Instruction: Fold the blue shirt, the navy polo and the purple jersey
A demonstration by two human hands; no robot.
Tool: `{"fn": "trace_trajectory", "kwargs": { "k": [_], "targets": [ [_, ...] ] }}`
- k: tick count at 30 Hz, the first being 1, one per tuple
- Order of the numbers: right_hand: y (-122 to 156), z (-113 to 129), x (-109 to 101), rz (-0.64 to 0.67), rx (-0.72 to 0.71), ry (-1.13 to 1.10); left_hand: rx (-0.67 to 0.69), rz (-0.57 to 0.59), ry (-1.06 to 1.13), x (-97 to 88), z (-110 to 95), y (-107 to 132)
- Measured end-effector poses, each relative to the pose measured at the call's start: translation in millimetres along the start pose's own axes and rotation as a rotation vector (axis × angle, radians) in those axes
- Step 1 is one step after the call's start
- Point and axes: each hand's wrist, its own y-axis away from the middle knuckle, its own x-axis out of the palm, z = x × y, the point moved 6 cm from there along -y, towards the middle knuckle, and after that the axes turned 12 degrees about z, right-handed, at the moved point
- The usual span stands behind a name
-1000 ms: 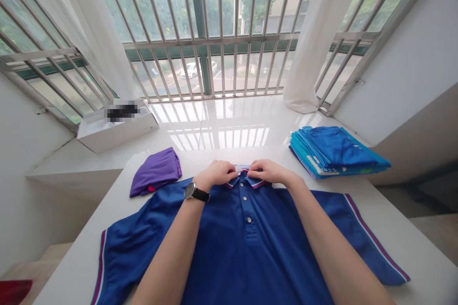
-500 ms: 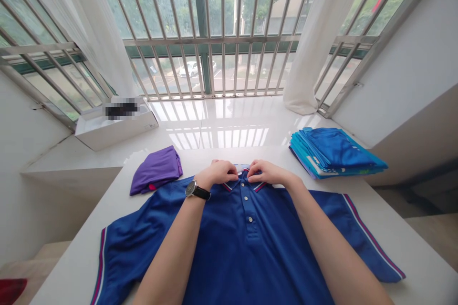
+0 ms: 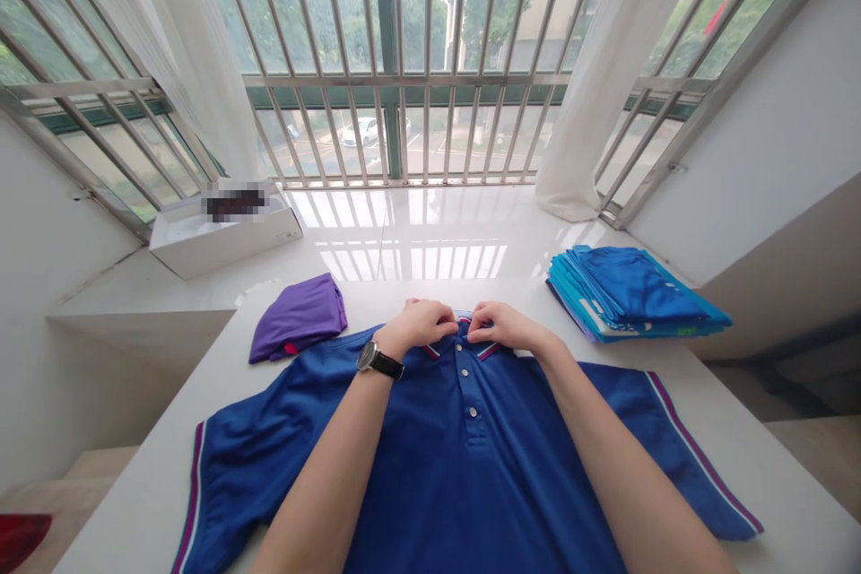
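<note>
Atop the table (image 3: 144, 475), both hands (image 3: 423, 323) (image 3: 506, 326) pinch the striped collar (image 3: 489, 350) of a blue shirt (image 3: 430, 466).

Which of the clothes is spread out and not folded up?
The dark-blue polo shirt with the buttons: its sleeves stretch out sideways. The purple garment and stack of blue clothes are folded.

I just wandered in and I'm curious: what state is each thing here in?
Navy shirt: spread out, front up
Left hand: pinching the collar
Right hand: pinching the collar
Purple garment: folded
Blue garments: folded, stacked
White box: seems open, contents blurred
Curtains: drawn aside
Watch: worn
</note>
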Motion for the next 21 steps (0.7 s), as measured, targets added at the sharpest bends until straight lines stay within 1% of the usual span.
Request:
{"fn": "trace_trajectory", "kwargs": {
  "k": [3,5,6,8,10,12,14,17,21],
  "targets": [
    [3.6,-6.0,-9.6,-0.068,-0.016,-0.022,0.013,-0.106,-0.088,-2.4,-23.3,-3.2],
    [10.0,-15.7,-20.1,-0.119,-0.012,-0.016,-0.011,-0.154,-0.143,2.5,-36.4,-7.3],
    [14.0,-22.2,-25.6,-0.140,0.008,-0.014,-0.026,-0.161,-0.154,6.8,-40.8,-9.7],
    [22.8,-35.5,-34.6,-0.155,0.073,-0.023,-0.053,-0.138,-0.140,17.1,-45.2,-14.6],
    [30.6,-44.8,-38.4,-0.121,0.135,-0.070,-0.056,-0.095,-0.102,26.2,-45.1,-18.3],
    [36.1,-46.8,-36.8,-0.051,0.156,-0.146,-0.034,-0.063,-0.063,31.0,-42.4,-20.4],
    [39.5,-43.1,-34.0,0.011,0.137,-0.207,0.000,-0.050,-0.026,31.7,-38.6,-21.4],
    [42.2,-37.7,-31.4,0.063,0.101,-0.236,0.044,-0.054,0.022,29.6,-32.2,-22.2],
    [43.9,-40.0,-27.7,0.125,0.095,-0.263,0.080,-0.049,0.068,29.9,-27.3,-24.2]
  ]
}}
